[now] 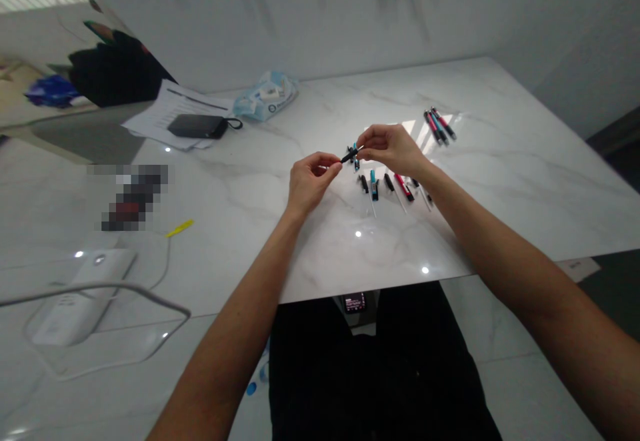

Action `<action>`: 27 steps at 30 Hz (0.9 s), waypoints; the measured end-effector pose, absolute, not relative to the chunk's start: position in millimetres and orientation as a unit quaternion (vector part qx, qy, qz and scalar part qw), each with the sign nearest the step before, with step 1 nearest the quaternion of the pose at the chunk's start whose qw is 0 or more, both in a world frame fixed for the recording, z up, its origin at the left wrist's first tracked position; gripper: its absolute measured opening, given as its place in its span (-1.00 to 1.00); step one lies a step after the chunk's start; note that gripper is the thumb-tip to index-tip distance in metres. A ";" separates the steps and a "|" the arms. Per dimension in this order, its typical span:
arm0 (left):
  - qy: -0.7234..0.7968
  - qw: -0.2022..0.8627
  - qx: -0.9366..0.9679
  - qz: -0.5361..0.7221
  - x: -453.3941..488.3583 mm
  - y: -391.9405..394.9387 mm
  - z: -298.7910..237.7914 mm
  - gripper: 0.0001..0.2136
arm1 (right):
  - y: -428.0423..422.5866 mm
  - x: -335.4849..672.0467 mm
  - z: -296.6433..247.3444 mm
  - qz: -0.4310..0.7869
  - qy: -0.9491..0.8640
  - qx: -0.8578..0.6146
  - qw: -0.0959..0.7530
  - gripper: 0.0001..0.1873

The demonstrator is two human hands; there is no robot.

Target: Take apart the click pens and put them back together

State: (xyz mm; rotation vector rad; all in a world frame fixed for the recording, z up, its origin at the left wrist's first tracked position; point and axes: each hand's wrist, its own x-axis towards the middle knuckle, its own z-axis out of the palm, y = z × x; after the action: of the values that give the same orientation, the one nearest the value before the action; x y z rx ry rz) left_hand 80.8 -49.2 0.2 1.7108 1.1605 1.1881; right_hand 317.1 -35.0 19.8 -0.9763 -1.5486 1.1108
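My left hand (311, 179) pinches the near end of a small black pen piece (349, 155). My right hand (393, 146) is closed at its other end, where a thin pale tip shows by the fingers. Just behind lie a blue and black pen part (355, 161) and other dark bits, partly hidden by the hands. In front, laid out in a row, are a blue pen barrel (374, 185), a red pen barrel (404, 187), black pen pieces (389, 182) and thin white refills (401, 201). My right forearm passes over the row's right end.
Several red, blue and black pens (440, 126) lie together at the back right. To the left are a wipes pack (267, 96), papers (175, 104) under a black power bank (197, 125), a yellow tag (180, 228) and a white power strip (85, 297) with a cable.
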 end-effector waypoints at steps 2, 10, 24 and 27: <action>0.449 0.363 0.671 0.466 80.7 -49.4 0.8 -0.79 | -35.2 318.1 18.1 0.451 -0.645 -0.404 0.466 -0.61; 0.432 0.373 0.673 0.470 80.6 -45.6 -1.2 -0.79 | -35.3 321.0 19.8 0.430 -0.664 -0.409 0.455 -0.58; 0.428 0.409 0.657 0.466 81.2 -47.0 1.0 -0.72 | -38.9 317.2 20.9 0.415 -0.676 -0.425 0.435 -0.68; 0.444 0.385 0.665 0.460 80.9 -48.2 1.3 -0.73 | -39.4 317.6 20.4 0.397 -0.688 -0.440 0.420 -0.63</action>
State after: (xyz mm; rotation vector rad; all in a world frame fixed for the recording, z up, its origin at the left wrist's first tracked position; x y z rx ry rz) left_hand 80.9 -48.2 1.3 1.6942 1.1315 1.1724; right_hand 317.6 -39.4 20.4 -1.1028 -1.7234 0.9946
